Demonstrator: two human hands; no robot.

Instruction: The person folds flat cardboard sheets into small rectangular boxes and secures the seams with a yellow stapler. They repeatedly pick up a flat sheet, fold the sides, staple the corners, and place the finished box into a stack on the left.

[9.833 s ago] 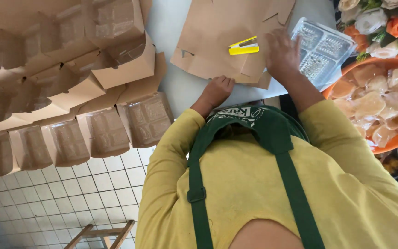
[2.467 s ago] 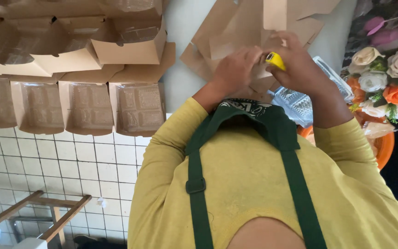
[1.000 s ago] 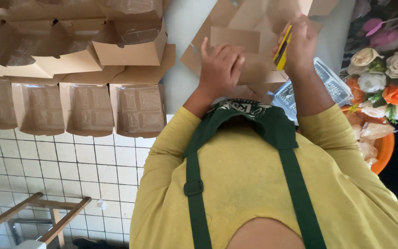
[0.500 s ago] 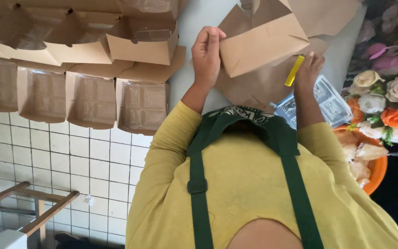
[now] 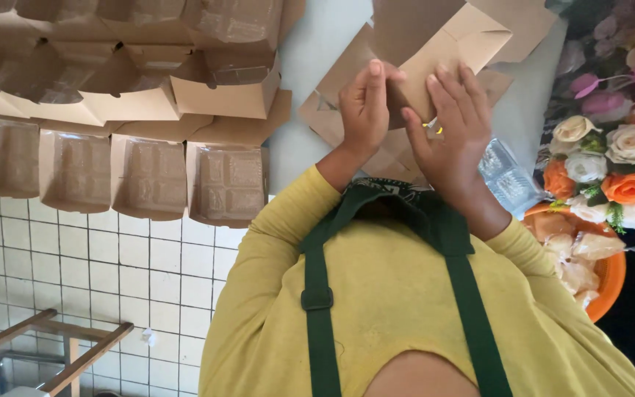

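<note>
Both hands, left hand [image 5: 365, 110] and right hand [image 5: 450, 136], press a brown cardboard box [image 5: 435, 44] into shape; uneven pressure may crease its flap.

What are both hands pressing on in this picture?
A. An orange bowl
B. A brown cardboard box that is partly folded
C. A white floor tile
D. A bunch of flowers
B: the left hand and the right hand both rest against the brown cardboard box, held up over the table; the orange bowl and the flowers stand apart to the right side.

yellow tool [image 5: 432, 126] mostly hidden behind hands [image 5: 413, 110]
</note>
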